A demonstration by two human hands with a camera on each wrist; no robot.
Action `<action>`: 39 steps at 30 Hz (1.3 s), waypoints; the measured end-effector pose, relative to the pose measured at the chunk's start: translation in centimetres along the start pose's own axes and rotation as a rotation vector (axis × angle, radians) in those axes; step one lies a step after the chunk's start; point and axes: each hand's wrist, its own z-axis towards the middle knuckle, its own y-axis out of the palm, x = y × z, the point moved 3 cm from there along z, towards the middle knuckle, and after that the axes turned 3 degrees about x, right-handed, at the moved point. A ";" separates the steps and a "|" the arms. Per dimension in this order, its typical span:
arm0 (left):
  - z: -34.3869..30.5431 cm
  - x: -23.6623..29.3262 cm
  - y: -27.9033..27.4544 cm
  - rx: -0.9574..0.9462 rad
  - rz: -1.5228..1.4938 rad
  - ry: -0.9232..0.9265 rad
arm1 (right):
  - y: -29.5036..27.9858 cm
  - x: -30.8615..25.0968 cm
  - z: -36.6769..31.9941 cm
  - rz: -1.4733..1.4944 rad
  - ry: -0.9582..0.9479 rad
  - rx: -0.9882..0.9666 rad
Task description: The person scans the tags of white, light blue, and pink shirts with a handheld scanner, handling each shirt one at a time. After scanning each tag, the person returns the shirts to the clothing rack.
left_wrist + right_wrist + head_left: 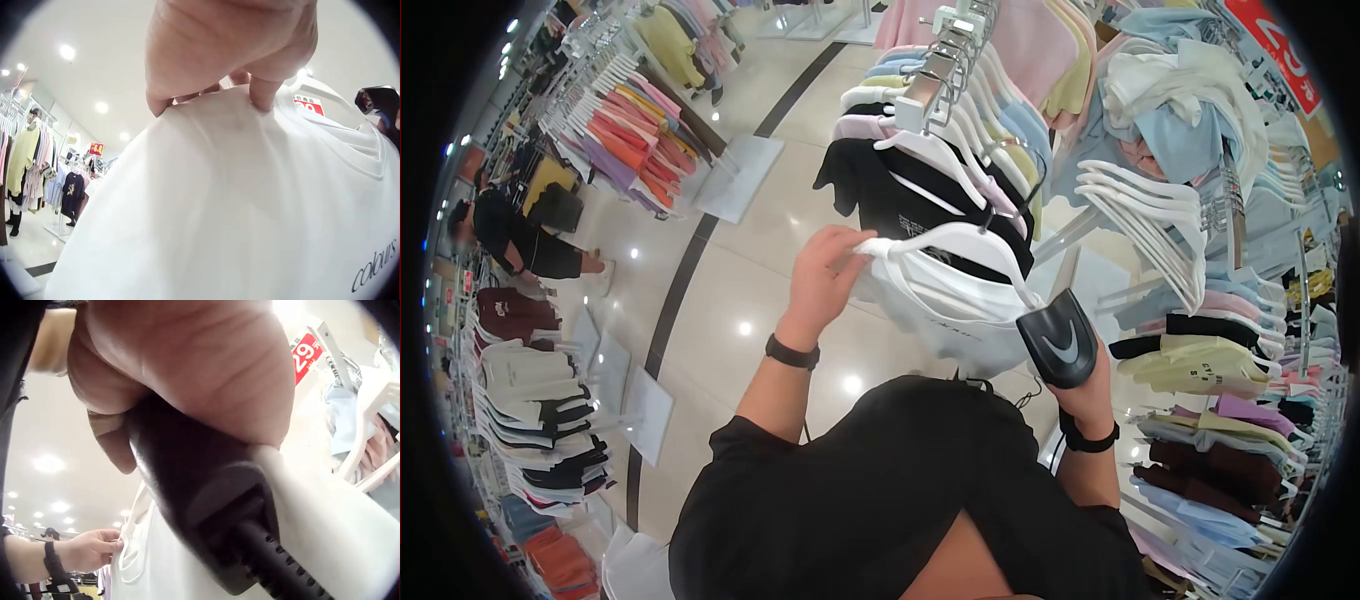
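Observation:
My left hand [822,280] pinches the shoulder of a white T-shirt [925,312] at one end of its white hanger [965,233]. In the left wrist view, fingers and thumb grip the shoulder cloth, and the dark lettering "colours" [374,267] shows on the chest. My right hand [1086,392] holds a black handheld scanner [1052,345] with a grey curved mark, close to the other end of the hanger. From below, the right wrist view shows my fingers around its handle [187,465] and a ribbed cord [284,562] coming out of the base.
A black T-shirt [880,195] and several other garments hang on the metal rail ahead. Bare white hangers [1145,200] and piled clothes [1180,95] stand to the right. More racks line both sides. A person in black [530,235] is at the far left.

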 end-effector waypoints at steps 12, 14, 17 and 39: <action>6.5 -3.1 -2.0 0.103 0.239 0.155 | 6.0 1.5 8.3 0.100 0.066 -0.061; 6.7 -4.4 -1.7 0.122 0.257 0.132 | 6.8 1.7 8.6 0.105 0.028 -0.061; 6.7 -5.3 -1.5 0.117 0.257 0.105 | 7.5 1.5 9.0 0.139 -0.015 -0.055; 10.5 0.2 3.9 0.100 0.128 0.228 | 3.0 7.0 1.7 0.145 0.220 -0.073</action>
